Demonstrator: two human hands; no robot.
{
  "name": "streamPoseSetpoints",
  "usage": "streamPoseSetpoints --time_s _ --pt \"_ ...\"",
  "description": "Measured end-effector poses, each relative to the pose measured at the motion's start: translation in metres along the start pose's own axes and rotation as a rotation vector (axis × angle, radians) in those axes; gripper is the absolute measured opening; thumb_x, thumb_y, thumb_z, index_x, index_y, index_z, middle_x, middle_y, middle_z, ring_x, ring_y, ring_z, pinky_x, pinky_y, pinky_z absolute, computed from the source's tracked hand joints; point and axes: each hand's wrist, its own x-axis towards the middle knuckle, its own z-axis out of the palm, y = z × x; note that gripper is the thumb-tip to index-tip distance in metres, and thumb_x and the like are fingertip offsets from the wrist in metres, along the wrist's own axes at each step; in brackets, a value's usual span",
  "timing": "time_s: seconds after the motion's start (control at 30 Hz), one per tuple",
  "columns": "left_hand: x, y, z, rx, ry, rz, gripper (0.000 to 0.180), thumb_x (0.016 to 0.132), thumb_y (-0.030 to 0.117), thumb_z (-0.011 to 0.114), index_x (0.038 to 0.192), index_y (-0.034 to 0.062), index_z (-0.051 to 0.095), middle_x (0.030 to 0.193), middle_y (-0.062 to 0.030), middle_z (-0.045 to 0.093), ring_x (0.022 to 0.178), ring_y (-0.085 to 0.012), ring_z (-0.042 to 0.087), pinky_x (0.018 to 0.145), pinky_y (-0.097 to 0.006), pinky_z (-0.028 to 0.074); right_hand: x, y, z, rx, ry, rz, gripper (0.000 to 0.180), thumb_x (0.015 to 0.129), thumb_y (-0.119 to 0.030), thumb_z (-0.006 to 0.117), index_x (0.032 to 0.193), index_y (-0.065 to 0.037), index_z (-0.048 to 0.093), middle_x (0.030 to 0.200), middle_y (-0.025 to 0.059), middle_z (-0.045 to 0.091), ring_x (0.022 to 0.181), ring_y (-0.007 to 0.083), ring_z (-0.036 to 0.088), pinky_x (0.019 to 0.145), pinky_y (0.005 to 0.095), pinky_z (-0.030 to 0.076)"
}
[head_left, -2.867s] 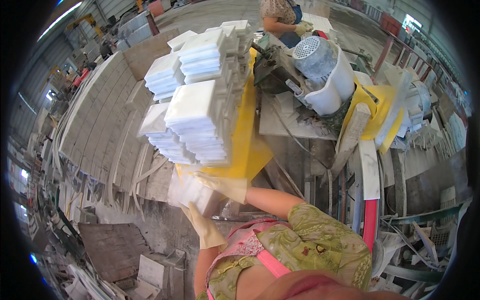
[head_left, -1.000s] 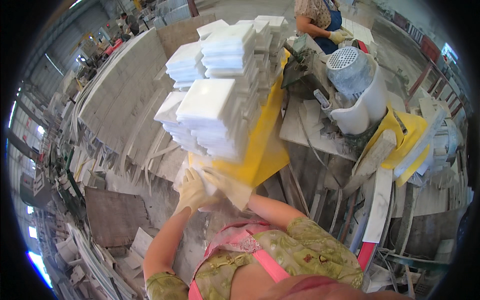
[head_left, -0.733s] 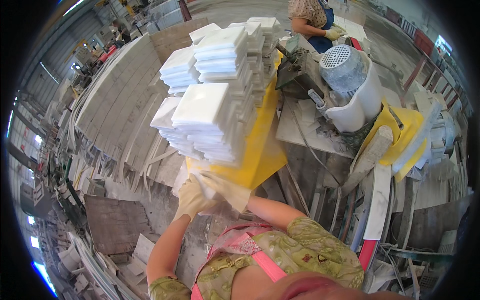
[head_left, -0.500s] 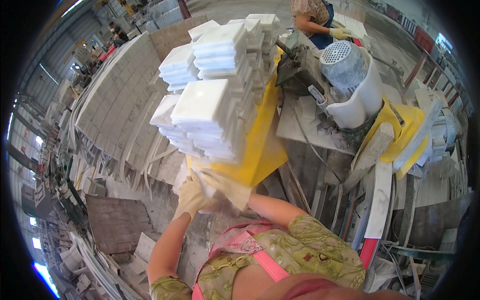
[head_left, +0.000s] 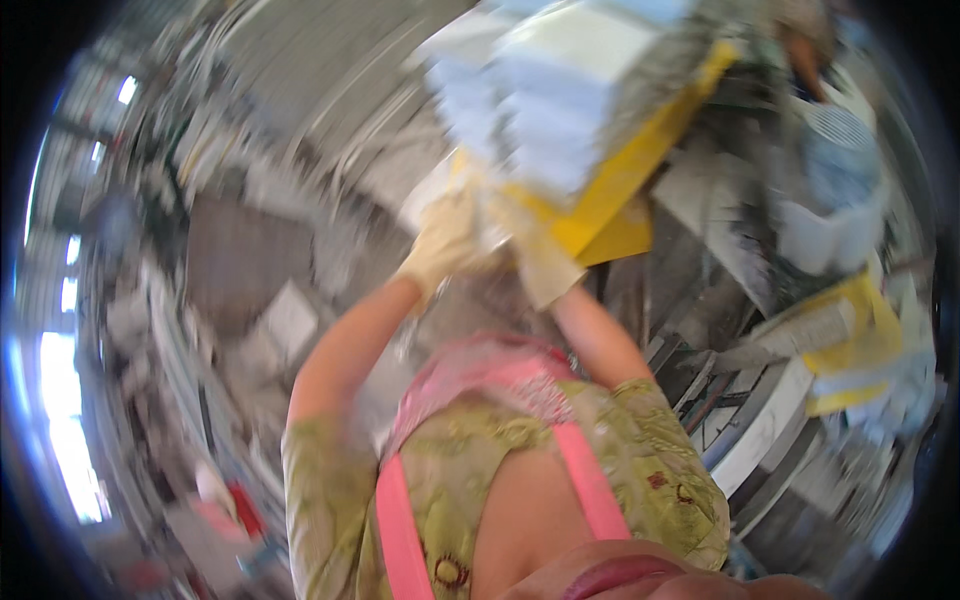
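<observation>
stack: white stone tiles (head_left: 555, 95) sat piled on a yellow tray (head_left: 610, 195), upper centre, raised in front of the person.
left hand (head_left: 440, 250): gloved, at the stack's near lower corner; fingers looked curled on it, blur made it uncertain.
right hand (head_left: 540, 265): gloved, under the tray's near edge; grip could not be told.
handling: likely heavy, rigid, chip-prone, loose layers could slide; best supported from beneath at the tray edge.
obscured: whole frame motion-blurred; stack top cut off; fan-guarded machine (head_left: 835, 190) and floor rubble only vague.
</observation>
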Motion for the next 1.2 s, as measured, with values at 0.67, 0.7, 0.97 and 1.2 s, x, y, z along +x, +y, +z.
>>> streamPoseSetpoints --time_s 0.67,0.7,0.97,1.2 --pt "-0.022 -0.169 -0.011 -1.235 -0.066 -0.391 0.129 0.044 0.043 0.093 0.147 -0.0109 0.036 0.131 -0.0296 0.057 0.122 -0.0398 0.058 0.106 -0.042 0.046 0.068 -0.168 0.156 -0.261 0.555 -0.001 0.045 0.109 -0.023 0.040 0.138 0.009 0.053 0.143 0.0198 0.056 0.136 0.0269 0.050 0.117 0.0396 0.035" --pt "-0.021 -0.192 -0.009 -1.578 -0.076 -0.411 0.117 0.047 0.035 0.095 0.142 -0.0081 0.042 0.132 -0.0241 0.059 0.117 -0.0328 0.062 0.101 -0.040 0.050 0.080 -0.170 0.167 -0.308 0.563 -0.003 0.045 0.109 -0.023 0.040 0.138 0.009 0.053 0.143 0.0189 0.056 0.135 0.0263 0.050 0.116 0.0391 0.036" --pt "-0.043 -0.377 -0.011 -2.218 0.061 -0.776 0.082 0.075 0.011 0.081 0.144 -0.0029 0.037 0.130 -0.0222 0.059 0.116 -0.0344 0.063 0.097 -0.046 0.055 0.153 -0.132 0.231 -0.143 0.597 0.224 0.039 0.108 -0.018 0.042 0.131 0.009 0.060 0.135 0.0172 0.062 0.130 0.0245 0.055 0.115 0.0377 0.037" --pt "-0.014 -0.522 -0.027 -1.685 0.234 -0.886 0.077 0.073 0.015 0.082 0.137 -0.0038 0.045 0.123 -0.0199 0.062 0.112 -0.0316 0.065 0.096 -0.043 0.055 0.241 -0.065 0.276 -0.064 0.404 0.343 0.037 0.107 -0.022 0.048 0.125 0.005 0.066 0.126 0.0120 0.068 0.120 0.0186 0.061 0.108 0.0322 0.041"
